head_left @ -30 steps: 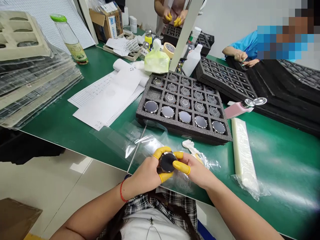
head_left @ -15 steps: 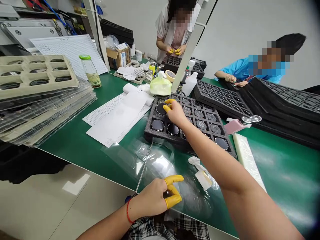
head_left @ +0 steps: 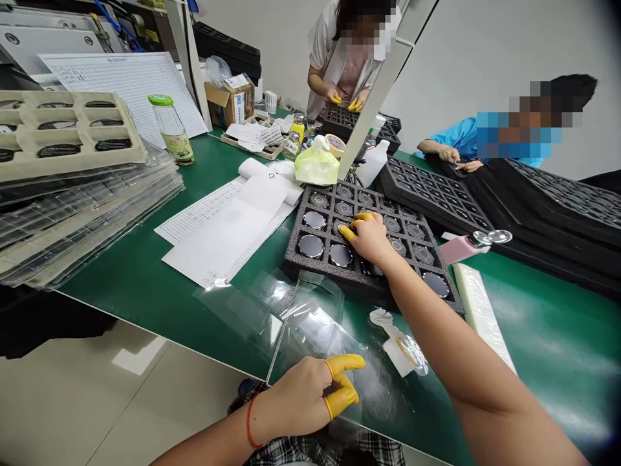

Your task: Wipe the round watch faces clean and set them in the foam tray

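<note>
My right hand, with yellow finger covers, is over a black foam tray. Its thumb and fingers are apart at a compartment holding a round piece, partly hidden beneath them. Beside that compartment lies a smooth glossy disc, with another disc in front of it. Other compartments hold round pieces with ringed patterns. My left hand hovers by the table's front edge, thumb and fingers apart with nothing visible between them, over clear plastic film.
White papers lie left of the tray; stacked trays and a green-capped jar are farther left. A pink bottle and pale strip sit right. Two people work across the table.
My right hand has moved right, from the dark disc in the rear left compartment to a neighbouring one. That disc now lies uncovered. My left hand has barely moved; the view has shifted slightly.
</note>
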Available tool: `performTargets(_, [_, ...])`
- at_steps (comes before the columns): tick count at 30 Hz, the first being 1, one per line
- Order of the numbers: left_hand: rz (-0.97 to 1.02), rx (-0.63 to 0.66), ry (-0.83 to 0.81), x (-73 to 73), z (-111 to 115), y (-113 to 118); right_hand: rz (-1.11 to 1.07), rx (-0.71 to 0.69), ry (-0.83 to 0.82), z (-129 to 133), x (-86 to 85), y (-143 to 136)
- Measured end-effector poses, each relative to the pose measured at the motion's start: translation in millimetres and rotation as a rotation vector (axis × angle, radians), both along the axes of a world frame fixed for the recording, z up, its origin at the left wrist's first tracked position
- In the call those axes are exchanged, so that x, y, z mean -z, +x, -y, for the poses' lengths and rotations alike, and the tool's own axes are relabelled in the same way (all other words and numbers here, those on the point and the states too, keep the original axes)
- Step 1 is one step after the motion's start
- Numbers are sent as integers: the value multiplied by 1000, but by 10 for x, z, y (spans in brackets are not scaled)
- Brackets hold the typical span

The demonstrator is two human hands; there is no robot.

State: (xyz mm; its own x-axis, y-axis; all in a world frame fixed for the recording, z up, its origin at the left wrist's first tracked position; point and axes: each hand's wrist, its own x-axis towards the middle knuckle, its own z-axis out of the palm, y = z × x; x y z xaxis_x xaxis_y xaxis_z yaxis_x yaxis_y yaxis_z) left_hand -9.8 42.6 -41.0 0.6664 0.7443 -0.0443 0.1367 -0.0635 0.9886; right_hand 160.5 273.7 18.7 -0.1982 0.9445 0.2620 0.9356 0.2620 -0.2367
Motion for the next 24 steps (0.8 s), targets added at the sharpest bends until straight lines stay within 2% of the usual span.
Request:
performTargets(3, [10, 2, 9, 2, -4, 1, -67, 26, 20, -10, 75, 17])
performTargets(5, [46, -12, -7, 15, 1, 5, -127, 27, 49, 66, 35, -3])
performTargets(7, [95, -44, -63, 33, 10, 11, -174, 24, 99, 271, -63, -20])
performTargets(10, [231, -140, -200, 62, 19, 20, -243, -68, 202, 814, -211, 0])
performTargets(12, [399, -189, -276, 79, 18, 20, -344, -369, 239, 1243, -240, 44])
performTargets(14, [539, -183, -323, 83, 11, 11, -353, -668, 170, 1632, -188, 98])
performTargets(16, [531, -139, -371, 66, 4, -2, -320, -834, 137, 1923, -78, 157])
performTargets(18, [410, -131, -412, 28, 1, -7, -288, -858, 109, 2101, 42, 226])
performTargets(20, [307, -168, -404, -19, 4, 1, -269, -820, 33, 2183, 126, 298])
performTargets(22, [247, -192, -349, -59, 12, 20, -284, -800, -36, 2205, 169, 347])
performTargets(24, [189, -183, -268, -83, 19, 44, -340, -776, -29, 2199, 185, 348])
